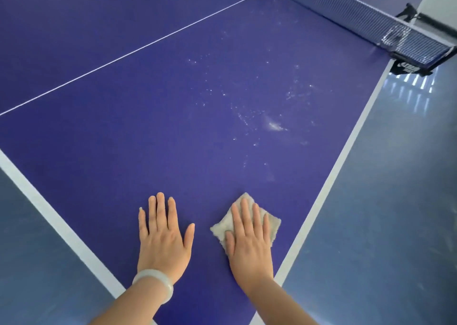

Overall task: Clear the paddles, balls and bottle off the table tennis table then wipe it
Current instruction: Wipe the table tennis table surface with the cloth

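Observation:
The blue table tennis table (148,116) fills the view, seen from its near right corner. My right hand (249,238) lies flat, fingers together, pressing a small beige cloth (273,222) onto the surface near the right edge. My left hand (163,235) rests flat on the bare blue surface beside it, fingers spread, holding nothing; a pale bangle sits on that wrist. White specks and smears (272,124) mark the surface ahead of the cloth. No paddles, balls or bottle are in view.
The net (371,20) crosses the table at the top right, clamped by a black post (410,64) at the right edge. A white centre line (138,50) runs diagonally across the blue. Grey-blue floor (383,201) lies right and left of the table.

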The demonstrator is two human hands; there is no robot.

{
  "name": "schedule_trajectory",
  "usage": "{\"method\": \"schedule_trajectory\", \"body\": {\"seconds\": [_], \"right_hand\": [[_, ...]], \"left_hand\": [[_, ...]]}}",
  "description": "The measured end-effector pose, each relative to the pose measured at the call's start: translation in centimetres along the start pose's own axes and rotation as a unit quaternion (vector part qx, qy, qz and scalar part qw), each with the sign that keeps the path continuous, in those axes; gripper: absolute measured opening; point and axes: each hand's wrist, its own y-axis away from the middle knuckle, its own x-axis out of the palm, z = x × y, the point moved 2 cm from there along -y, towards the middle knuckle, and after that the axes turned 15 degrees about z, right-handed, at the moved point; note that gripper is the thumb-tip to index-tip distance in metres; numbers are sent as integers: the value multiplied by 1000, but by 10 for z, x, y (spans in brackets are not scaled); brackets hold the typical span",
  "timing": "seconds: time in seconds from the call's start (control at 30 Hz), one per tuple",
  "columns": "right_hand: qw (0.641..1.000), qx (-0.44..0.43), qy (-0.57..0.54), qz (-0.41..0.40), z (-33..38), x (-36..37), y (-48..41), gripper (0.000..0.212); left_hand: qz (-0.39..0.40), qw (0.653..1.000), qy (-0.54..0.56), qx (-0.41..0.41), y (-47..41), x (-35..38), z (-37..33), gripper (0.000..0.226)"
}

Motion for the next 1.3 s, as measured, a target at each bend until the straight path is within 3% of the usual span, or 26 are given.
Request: {"method": "schedule_trajectory", "body": {"seconds": [0.07, 0.17, 0.3, 0.43, 0.5, 0.57, 0.67, 0.73, 0.8, 0.87, 1.0, 1.1, 1.3], "right_hand": [[990, -119, 60, 44, -18, -2, 9, 56], [983, -150, 94, 42, -71, -15, 2, 56], [998, 34, 43, 27, -116, -40, -31, 58], [979, 198, -47, -6, -89, -39, -48, 53], [990, 135, -28, -12, -58, -31, -47, 54], [999, -12, 30, 18, -38, -25, -47, 57], [967, -218, 108, 78, -51, -37, -65, 55], [936, -303, 157, 90, -77, -53, -92, 55], [939, -287, 167, 94, -106, -72, -124, 57], [962, -205, 162, 81, -131, -88, -151, 61], [984, -104, 125, 72, -140, -96, -143, 68], [973, -176, 128, 74, -132, -75, -103, 60], [882, -403, 221, 104, -96, -66, -112, 57]], "left_hand": [[0, 1000, 4, 3, -1, 1, 1, 78], [3, 1000, 5, 0, -2, 2, 2, 78], [8, 1000, 10, 2, -1, 0, -1, 78], [4, 1000, 6, -2, -1, -2, 0, 77], [7, 1000, 4, -4, -2, -2, -1, 77], [7, 1000, 1, -7, -3, 0, 0, 76], [8, 1000, -2, -15, -3, 1, -1, 75], [11, 1000, -3, -27, -2, -4, -5, 76], [8, 999, 4, -53, 1, -8, -12, 75], [1, 994, 28, -109, 7, -12, -30, 71], [-24, 950, 146, -275, 9, -10, -92, 79], [-31, 926, 189, -325, 1, -6, -121, 75], [-39, 919, 160, -359, -2, 5, -122, 71]]}}
